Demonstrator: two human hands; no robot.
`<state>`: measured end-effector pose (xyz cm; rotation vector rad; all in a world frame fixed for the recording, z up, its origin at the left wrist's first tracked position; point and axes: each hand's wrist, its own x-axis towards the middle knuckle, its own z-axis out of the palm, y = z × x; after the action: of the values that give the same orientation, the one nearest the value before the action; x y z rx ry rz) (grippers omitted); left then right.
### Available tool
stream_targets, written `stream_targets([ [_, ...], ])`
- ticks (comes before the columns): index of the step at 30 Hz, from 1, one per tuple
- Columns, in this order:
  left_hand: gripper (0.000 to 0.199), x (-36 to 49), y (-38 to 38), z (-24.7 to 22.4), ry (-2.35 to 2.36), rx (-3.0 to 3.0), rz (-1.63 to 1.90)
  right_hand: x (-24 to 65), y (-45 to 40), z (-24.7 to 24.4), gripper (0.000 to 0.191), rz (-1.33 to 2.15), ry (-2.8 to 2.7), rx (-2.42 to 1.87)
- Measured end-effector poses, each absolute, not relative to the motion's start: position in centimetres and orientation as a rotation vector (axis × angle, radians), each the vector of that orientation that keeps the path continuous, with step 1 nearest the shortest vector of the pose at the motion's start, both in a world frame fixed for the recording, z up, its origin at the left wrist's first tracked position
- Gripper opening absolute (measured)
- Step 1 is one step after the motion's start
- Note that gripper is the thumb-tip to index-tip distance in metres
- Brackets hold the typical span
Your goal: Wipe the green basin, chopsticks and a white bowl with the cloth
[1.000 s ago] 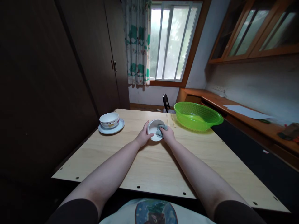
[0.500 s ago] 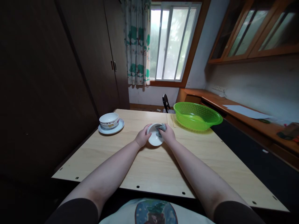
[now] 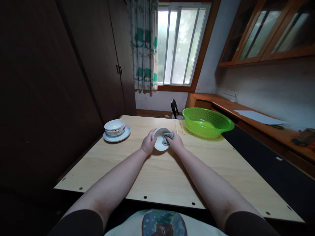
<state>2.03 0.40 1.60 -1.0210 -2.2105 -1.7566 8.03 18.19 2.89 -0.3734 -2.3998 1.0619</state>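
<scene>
A white bowl (image 3: 158, 144) is tilted toward me above the middle of the table. My left hand (image 3: 148, 143) grips its left rim, thumb on the inside and fingers behind. In my right hand (image 3: 176, 142) is a grey-green cloth (image 3: 167, 138), pressed against the inner right side of the bowl. Both hands are closed; the fingertips behind the bowl and under the cloth are hidden.
Two stacked bowls (image 3: 115, 126) sit on a plate (image 3: 127, 133) at the table's left. A green plastic basket (image 3: 208, 123) stands at the right rear, with chopsticks (image 3: 182, 127) beside it. Behind the table (image 3: 157, 177) is a folding chair (image 3: 174, 108).
The bowl has moved slightly left and up with my left hand. My right hand has brought the cloth from the rim further into the bowl, where more of it shows.
</scene>
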Motion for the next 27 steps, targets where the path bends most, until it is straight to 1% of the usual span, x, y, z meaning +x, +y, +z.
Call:
stream_targets([
  [6, 0.057, 2.33, 0.47, 1.64, -2.268, -1.125, -1.708, 7.97, 18.56, 2.72, 0.017, 1.028, -2.394, -0.379],
  [11, 0.057, 2.35, 0.52, 1.63, -2.263, -1.216, -1.706, 7.94, 18.75, 2.62, 0.02, 1.025, -2.361, -0.324],
  [17, 0.053, 1.93, 0.54, 1.39, -2.232, -1.084, -1.752, 7.95, 18.5, 2.58, 0.017, 1.032, -2.387, -0.344],
  [21, 0.054, 1.87, 0.51, 1.32, -2.218, -1.004, -1.759, 7.88, 18.36, 2.54, 0.017, 1.063, -2.397, -0.351],
  [27, 0.055, 2.15, 0.46, 1.47, -2.266, -1.113, -1.736, 7.95, 18.48, 2.67, 0.016, 1.024, -2.405, -0.356],
])
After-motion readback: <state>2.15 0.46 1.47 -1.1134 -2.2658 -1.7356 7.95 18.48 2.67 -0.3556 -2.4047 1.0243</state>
